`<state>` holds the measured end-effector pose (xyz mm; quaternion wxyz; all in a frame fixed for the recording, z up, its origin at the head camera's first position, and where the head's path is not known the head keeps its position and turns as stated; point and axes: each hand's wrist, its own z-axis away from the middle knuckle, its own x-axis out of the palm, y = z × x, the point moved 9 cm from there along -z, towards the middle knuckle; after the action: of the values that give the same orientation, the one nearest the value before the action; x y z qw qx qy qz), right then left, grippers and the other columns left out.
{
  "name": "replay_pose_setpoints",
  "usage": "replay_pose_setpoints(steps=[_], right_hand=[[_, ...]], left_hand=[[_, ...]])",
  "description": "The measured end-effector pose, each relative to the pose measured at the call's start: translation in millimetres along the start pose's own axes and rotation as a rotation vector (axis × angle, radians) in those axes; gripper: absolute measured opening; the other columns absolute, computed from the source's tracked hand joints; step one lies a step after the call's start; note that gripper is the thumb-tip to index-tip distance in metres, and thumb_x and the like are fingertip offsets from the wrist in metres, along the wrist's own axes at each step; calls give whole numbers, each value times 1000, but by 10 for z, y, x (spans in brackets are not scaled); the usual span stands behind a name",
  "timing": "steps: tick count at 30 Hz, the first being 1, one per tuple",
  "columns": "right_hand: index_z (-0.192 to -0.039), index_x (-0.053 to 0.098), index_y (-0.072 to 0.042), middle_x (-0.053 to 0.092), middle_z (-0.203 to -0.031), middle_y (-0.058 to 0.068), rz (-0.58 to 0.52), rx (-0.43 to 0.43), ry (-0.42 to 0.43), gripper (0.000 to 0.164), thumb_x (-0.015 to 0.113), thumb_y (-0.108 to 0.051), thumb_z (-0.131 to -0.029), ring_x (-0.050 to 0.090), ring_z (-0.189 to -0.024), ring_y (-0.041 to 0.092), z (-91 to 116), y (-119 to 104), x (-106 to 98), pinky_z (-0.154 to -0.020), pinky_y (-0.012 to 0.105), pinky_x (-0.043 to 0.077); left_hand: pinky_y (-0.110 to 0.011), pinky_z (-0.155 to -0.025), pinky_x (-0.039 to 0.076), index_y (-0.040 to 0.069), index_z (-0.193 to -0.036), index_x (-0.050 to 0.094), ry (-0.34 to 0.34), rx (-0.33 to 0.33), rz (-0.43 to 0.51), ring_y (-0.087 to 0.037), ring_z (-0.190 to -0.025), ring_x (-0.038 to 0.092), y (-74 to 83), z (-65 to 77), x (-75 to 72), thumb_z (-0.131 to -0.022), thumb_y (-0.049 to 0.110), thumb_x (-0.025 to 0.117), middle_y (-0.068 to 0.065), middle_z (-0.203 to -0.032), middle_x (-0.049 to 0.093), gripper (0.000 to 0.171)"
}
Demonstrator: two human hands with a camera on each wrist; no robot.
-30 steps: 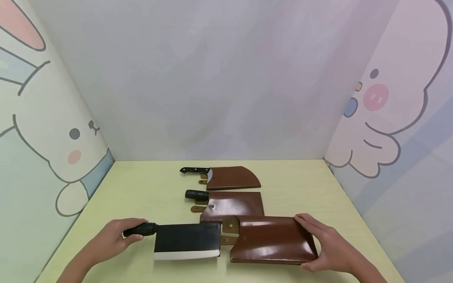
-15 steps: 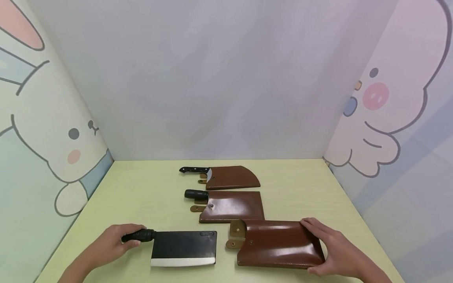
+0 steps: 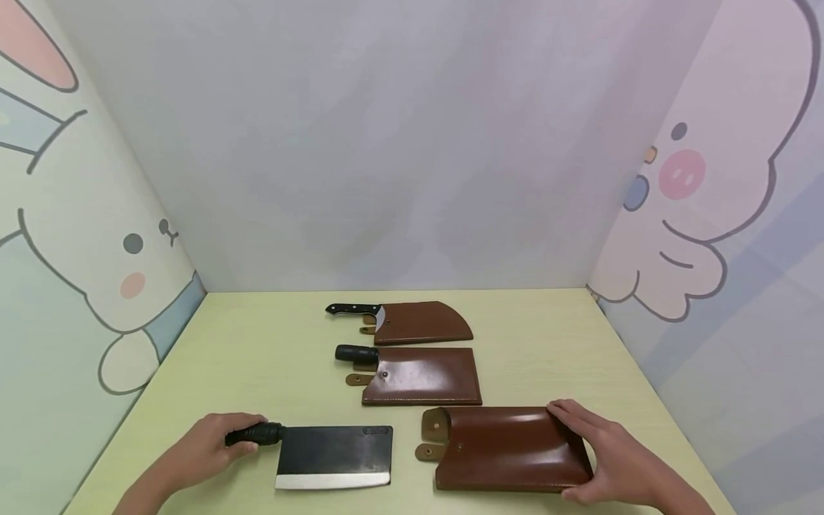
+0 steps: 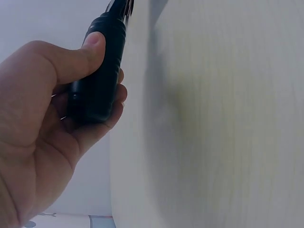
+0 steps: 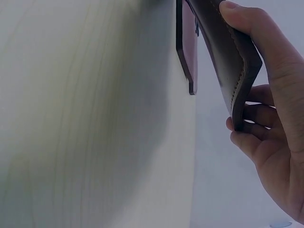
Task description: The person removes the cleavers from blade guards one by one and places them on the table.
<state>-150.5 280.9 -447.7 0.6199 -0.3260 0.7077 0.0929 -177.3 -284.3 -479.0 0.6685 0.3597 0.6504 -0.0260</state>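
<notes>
My left hand (image 3: pixel 209 447) grips the ribbed black handle of a cleaver (image 3: pixel 336 452), its thumb laid along the handle (image 4: pixel 97 76) in the left wrist view. The dark rectangular blade points right, with a bright edge toward me. To its right, my right hand (image 3: pixel 611 454) holds a glossy brown leather sheath (image 3: pixel 508 449) by its far right end, thumb on one edge and fingers on the other. In the right wrist view the stitched border of the sheath (image 5: pixel 232 52) shows between thumb and fingers. The sheath's two snap straps face the blade, with a gap between.
Beyond the hands lies a second cleaver in a brown sheath (image 3: pixel 425 375), black handle to the left. Farther back is a knife with a riveted black handle, in a curved brown sheath (image 3: pixel 425 322). The pale yellow table (image 3: pixel 270 357) meets printed walls on both sides.
The cleaver and the sheath have come nearer to me, and a gap has opened between blade and straps. The sheath has shifted right, away from the middle sheath it overlapped.
</notes>
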Motion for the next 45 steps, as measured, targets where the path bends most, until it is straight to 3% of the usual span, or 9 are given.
replay_pose_setpoints(steps=[10,20,25,32,37,41,45], right_hand=[[-148,52,-9,54,-145,4,-14,87,-110,110,85,-72,-64,65,-113,21,6,120,138,-77,30,57],[-151,49,-11,55,-148,9,25,79,-97,116,83,-78,-62,65,-118,30,47,214,292,-81,37,57],[-155,43,-16,53,-150,8,0,96,-137,117,81,-79,-64,61,-125,30,66,285,411,-86,37,56],[-157,40,-16,52,-151,7,-16,111,-174,118,83,-76,-65,60,-128,29,80,287,459,-89,37,56],[-159,36,-14,45,-157,11,-38,141,-241,121,80,-78,-65,55,-132,37,71,311,491,-91,39,55],[-157,39,-10,40,-160,15,-58,152,-273,119,78,-78,-68,52,-134,42,24,316,418,-91,43,55],[-155,45,-12,44,-157,14,-34,134,-192,106,78,-72,-74,55,-132,40,-81,310,255,-88,46,56]], left_hand=[[-30,-75,54,10,-117,74,10,11,3,-4,-99,66,-15,9,34,-88,29,80,-2,-109,76,35],[-32,-79,54,10,-116,73,-27,-25,9,-7,-100,66,-34,4,61,-88,33,80,-1,-109,74,37],[-33,-80,54,9,-117,73,-37,-26,7,-9,-101,66,-71,17,100,-88,35,79,0,-110,74,39],[-34,-81,54,15,-115,75,16,15,-45,-9,-100,64,-56,43,111,-88,37,79,8,-111,68,35],[-35,-83,54,15,-114,76,-14,8,-37,-10,-101,63,-32,33,118,-90,38,77,10,-112,65,33],[-39,-86,54,15,-119,73,-58,-59,-31,-16,-105,64,-47,2,117,-92,43,75,8,-115,67,40],[-45,-92,53,14,-127,70,-29,-135,-32,-27,-112,65,-36,-78,45,-93,49,72,4,-122,66,48]])
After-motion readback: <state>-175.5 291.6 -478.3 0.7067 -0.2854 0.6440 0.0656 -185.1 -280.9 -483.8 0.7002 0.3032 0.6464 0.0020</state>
